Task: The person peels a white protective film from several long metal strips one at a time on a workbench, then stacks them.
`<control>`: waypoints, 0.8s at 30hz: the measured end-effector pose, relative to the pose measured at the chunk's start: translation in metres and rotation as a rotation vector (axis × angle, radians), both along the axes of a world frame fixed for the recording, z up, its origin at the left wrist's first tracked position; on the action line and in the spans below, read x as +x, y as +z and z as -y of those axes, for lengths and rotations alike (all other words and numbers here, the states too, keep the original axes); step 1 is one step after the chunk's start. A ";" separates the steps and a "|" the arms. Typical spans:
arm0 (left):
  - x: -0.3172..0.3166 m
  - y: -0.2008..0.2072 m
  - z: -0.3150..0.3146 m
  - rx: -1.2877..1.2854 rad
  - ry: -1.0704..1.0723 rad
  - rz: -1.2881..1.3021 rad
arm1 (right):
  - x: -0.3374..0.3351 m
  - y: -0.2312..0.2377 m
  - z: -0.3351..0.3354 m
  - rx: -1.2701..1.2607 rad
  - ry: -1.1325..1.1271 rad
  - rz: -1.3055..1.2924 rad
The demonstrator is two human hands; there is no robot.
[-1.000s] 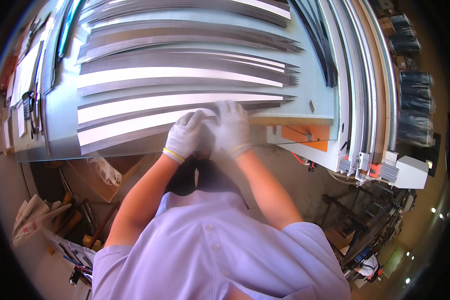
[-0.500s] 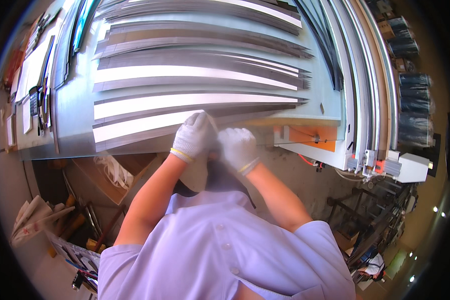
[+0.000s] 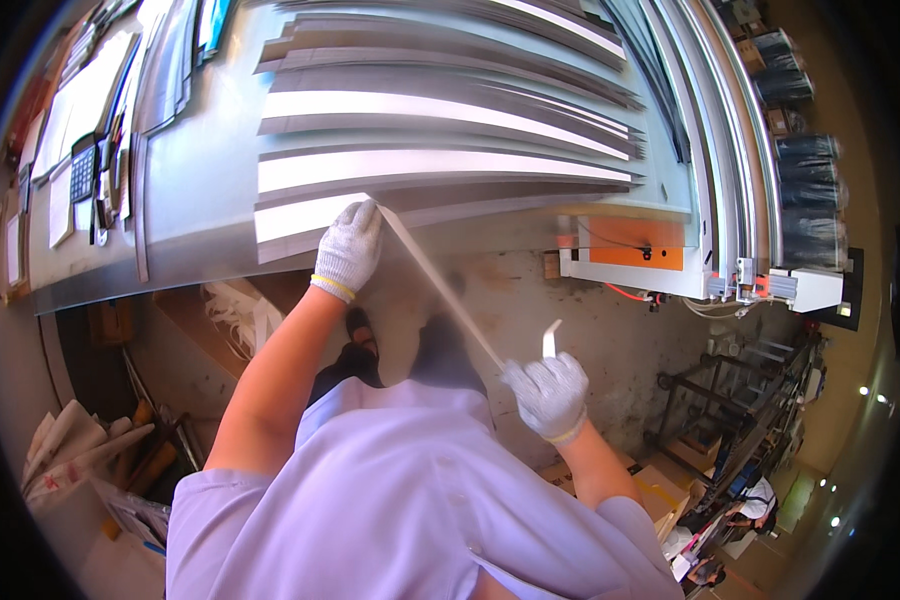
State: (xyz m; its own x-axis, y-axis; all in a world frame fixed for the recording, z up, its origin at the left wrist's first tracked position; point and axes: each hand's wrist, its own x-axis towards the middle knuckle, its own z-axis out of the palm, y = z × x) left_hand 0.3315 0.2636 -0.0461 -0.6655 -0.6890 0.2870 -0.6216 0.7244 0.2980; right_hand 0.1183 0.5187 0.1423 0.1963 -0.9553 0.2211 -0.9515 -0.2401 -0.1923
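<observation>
My left hand point(image 3: 350, 245), in a white knitted glove, is closed on the front strip point(image 3: 305, 217), white with dark borders, at the near edge of the table point(image 3: 195, 225). From its fingertips a narrow pale strip point(image 3: 440, 285) stretches taut down to the right. My right hand point(image 3: 550, 393), gloved the same way, pinches the lower end of that narrow strip, out past the table edge. A short, bent white end point(image 3: 551, 338) sticks up above its fingers. Exactly how the pale strip joins the front one is hidden by my left hand.
Several stacks of dark and white strips point(image 3: 450, 165) lie across the table. To the right runs a metal rail point(image 3: 710, 130), with an orange-panelled machine part point(image 3: 630, 245) near the edge. A calculator point(image 3: 83, 172) lies at left. Below stand a cardboard box point(image 3: 195, 325) and a dark rack point(image 3: 710, 400).
My right hand has swung away from my left, down and to the right, drawing out the narrow pale strip between them. My left hand stays at the front strip.
</observation>
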 end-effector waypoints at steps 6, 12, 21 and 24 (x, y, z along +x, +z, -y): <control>0.049 -0.002 0.006 -0.027 0.046 -0.056 | 0.018 -0.009 -0.063 0.111 -0.041 -0.089; 0.049 -0.003 0.005 -0.049 0.077 -0.102 | -0.001 -0.050 -0.010 0.152 -0.361 0.168; 0.049 -0.003 0.006 0.001 0.083 -0.079 | 0.056 -0.109 0.175 -0.070 -0.422 0.355; 0.047 -0.001 0.006 0.015 0.092 -0.079 | 0.087 -0.137 0.196 -0.040 -0.462 0.374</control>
